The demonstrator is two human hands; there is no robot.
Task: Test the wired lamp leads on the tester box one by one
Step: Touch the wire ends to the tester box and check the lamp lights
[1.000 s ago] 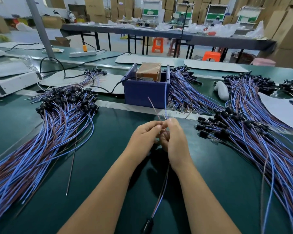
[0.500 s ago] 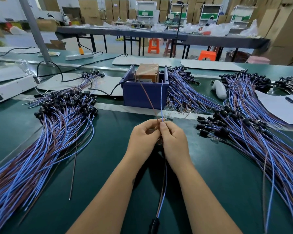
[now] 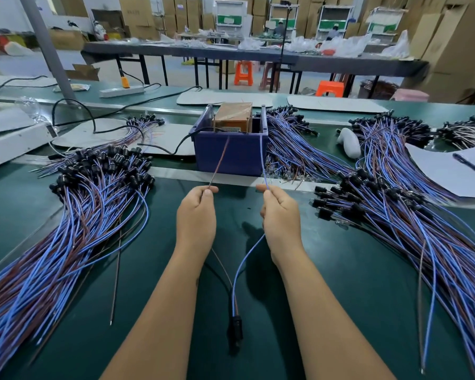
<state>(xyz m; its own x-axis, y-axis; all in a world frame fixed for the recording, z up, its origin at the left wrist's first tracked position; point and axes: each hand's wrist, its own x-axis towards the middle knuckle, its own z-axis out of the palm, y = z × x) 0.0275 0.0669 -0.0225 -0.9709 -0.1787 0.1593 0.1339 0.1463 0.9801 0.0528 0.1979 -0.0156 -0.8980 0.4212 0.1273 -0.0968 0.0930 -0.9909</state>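
- Head view: the left hand (image 3: 195,215) pinches a thin brown insulated lead (image 3: 222,159), its grip clenched on the wire.
- The right hand (image 3: 280,215) pinches the thin blue lead (image 3: 263,163) likewise.
- Both leads reach up to the dark blue plastic tester box (image 3: 231,154) on the green surface (image 3: 340,270).
- Their black lamp holder (image 3: 235,329) lies between the forearms.

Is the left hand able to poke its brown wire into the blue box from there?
Probably yes. The left hand pinches the brown wire, whose tip already points up near the top rim of the blue box. Nothing lies between them. Whether the tip is touching a contact inside cannot be told.
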